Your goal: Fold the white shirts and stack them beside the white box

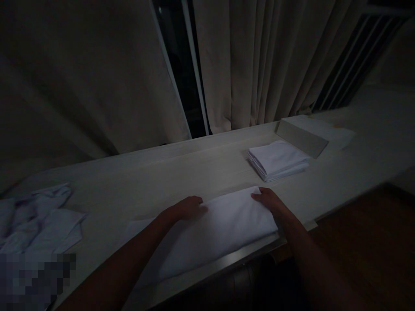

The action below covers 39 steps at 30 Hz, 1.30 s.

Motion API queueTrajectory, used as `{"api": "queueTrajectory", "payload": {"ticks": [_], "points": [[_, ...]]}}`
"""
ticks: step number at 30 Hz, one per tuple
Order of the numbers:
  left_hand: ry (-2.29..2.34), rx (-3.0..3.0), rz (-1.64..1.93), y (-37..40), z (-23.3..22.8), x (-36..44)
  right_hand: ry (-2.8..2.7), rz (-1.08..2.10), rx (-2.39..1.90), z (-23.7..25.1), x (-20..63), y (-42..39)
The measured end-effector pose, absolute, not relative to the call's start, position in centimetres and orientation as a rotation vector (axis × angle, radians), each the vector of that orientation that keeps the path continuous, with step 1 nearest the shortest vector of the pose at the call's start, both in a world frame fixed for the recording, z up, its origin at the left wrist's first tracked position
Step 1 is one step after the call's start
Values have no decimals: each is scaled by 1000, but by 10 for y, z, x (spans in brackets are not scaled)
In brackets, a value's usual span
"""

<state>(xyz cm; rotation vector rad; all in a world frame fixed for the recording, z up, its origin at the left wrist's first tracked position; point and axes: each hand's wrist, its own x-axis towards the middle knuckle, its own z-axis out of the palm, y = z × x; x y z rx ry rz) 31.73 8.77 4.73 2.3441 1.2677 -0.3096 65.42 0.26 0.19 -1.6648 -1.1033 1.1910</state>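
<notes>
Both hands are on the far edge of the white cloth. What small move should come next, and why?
Probably fold the cloth once more: it lies flat and long under the left hand and right hand, far wider than the folded stack beside it.

Dim room, pale curtains (259,60) behind long wooden counter (194,164)

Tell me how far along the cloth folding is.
Done: a folded white stack lies on the counter to the right, beside a pale box. In hand: the left hand and right hand press flat on the far edge of a part-folded white cloth. Left: a crumpled pile of white cloths at the counter's left end.
</notes>
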Motion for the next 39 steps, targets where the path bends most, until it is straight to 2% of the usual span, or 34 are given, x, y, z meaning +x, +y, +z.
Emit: {"api": "queueTrajectory", "payload": {"ticks": [6, 12, 20, 29, 39], "points": [[1267, 2188, -439, 103, 38, 318, -1208, 1083, -1754, -4, 652, 13], [1356, 2158, -354, 104, 32, 315, -1291, 953, -1909, -1, 653, 24], [1258, 2172, -124, 98, 35, 290, -1204, 1162, -1708, 5, 667, -5], [1351, 2183, -6, 103, 16, 290, -1288, 770, -1980, -15, 660, 13], [1612, 2254, -9, 84, 20, 302, -1496, 482, -2045, -3, 652, 14]]}}
